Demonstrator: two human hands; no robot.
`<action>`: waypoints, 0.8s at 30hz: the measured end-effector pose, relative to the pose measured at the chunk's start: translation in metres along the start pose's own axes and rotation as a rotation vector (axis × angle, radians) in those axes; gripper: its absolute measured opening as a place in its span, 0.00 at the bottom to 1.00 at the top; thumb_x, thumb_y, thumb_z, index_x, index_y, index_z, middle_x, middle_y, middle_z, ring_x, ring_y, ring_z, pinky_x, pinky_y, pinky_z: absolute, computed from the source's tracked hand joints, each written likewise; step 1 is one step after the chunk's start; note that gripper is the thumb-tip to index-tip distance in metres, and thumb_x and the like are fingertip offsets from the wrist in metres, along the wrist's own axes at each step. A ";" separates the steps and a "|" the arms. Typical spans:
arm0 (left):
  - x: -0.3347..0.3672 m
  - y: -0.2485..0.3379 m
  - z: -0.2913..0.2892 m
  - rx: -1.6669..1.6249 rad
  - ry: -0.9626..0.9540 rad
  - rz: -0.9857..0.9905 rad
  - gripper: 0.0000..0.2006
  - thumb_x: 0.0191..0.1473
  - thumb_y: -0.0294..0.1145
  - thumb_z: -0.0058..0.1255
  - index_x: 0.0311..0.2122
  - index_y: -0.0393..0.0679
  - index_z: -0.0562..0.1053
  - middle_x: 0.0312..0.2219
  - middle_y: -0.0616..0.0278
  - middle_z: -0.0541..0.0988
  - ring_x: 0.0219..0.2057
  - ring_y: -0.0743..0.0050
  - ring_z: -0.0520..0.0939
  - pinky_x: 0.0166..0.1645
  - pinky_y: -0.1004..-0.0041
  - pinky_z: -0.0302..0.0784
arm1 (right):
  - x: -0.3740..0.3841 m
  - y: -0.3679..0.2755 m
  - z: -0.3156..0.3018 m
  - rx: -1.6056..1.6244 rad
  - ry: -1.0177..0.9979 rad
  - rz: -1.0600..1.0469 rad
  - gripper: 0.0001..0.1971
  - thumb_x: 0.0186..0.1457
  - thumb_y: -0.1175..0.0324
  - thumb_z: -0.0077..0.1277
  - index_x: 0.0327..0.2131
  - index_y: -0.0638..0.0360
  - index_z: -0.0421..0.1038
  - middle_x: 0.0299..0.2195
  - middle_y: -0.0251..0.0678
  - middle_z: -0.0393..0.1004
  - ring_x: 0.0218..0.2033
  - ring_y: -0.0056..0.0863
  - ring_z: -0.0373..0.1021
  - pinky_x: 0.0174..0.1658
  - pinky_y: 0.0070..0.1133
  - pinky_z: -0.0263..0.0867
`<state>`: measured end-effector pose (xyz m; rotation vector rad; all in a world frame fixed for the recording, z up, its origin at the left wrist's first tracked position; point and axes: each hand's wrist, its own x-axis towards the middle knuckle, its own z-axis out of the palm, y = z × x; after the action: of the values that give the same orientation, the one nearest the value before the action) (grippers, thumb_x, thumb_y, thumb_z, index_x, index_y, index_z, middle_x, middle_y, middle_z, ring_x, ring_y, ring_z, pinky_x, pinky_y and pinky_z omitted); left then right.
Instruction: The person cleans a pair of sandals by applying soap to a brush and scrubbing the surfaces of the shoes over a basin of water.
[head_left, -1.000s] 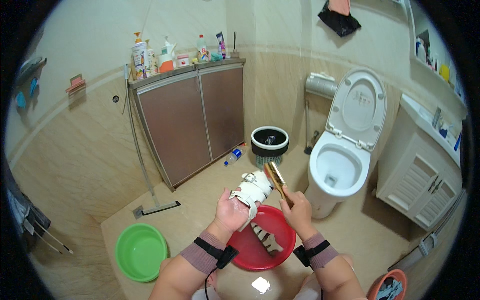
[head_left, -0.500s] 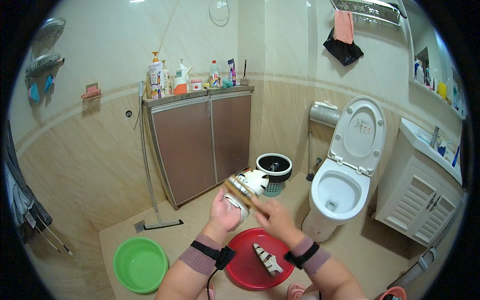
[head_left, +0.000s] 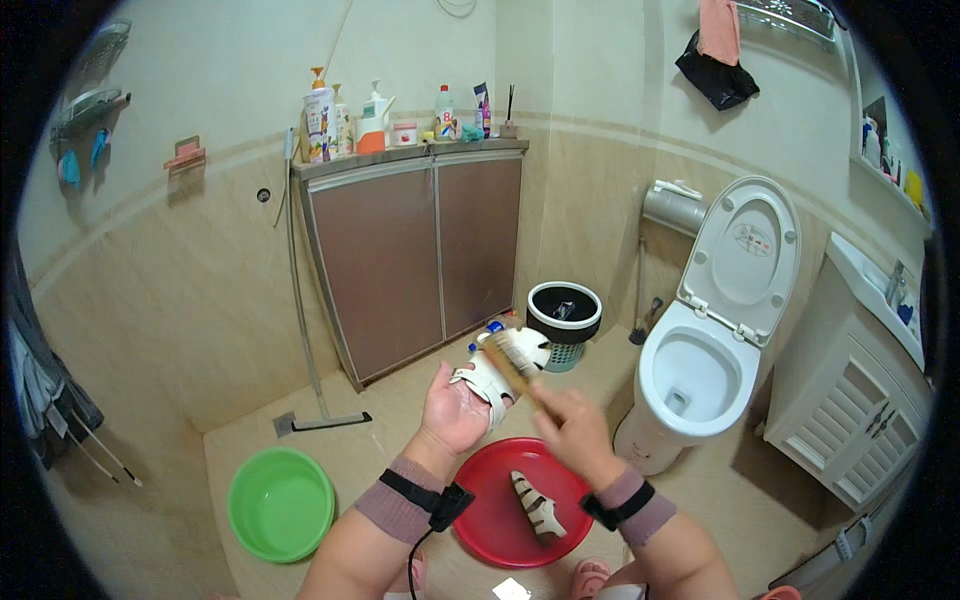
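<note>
Near far rim of red basin point(head_left: 476, 505), white sandal point(head_left: 485, 383) held up in left grip point(head_left: 455, 415), fingers mostly hidden; wooden brush point(head_left: 511, 369) clasped by handle in right grip point(head_left: 576, 432), blurred over sandal's upper. Brushing judged under way, not finished. Second sandal point(head_left: 539, 509) laid in basin, untouched by either grip; whether already scrubbed cannot be told.
</note>
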<state>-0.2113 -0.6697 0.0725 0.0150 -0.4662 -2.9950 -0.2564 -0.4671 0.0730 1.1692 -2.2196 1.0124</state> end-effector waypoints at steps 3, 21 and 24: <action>-0.005 0.002 -0.007 -0.039 -0.008 -0.017 0.26 0.63 0.57 0.27 0.46 0.44 0.67 0.56 0.47 0.67 0.58 0.42 0.65 0.61 0.35 0.51 | -0.005 -0.026 -0.001 0.092 -0.052 -0.065 0.20 0.47 0.69 0.56 0.48 0.51 0.74 0.24 0.42 0.70 0.27 0.38 0.70 0.32 0.30 0.67; -0.004 0.003 -0.031 -0.149 -0.123 -0.077 0.25 0.63 0.57 0.27 0.45 0.45 0.67 0.53 0.49 0.71 0.55 0.44 0.69 0.57 0.37 0.59 | -0.014 -0.032 -0.007 -0.008 -0.071 -0.059 0.20 0.50 0.68 0.53 0.49 0.49 0.73 0.26 0.42 0.71 0.26 0.40 0.70 0.29 0.33 0.67; -0.008 0.001 -0.028 -0.125 -0.128 -0.071 0.25 0.63 0.57 0.28 0.45 0.45 0.68 0.52 0.49 0.71 0.55 0.45 0.70 0.57 0.37 0.60 | -0.004 0.004 -0.013 -0.076 0.045 0.103 0.21 0.50 0.67 0.54 0.50 0.48 0.72 0.26 0.42 0.70 0.26 0.39 0.70 0.29 0.33 0.67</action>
<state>-0.2020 -0.6784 0.0466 -0.1745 -0.2957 -3.1017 -0.2567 -0.4537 0.0770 0.9987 -2.2826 0.9749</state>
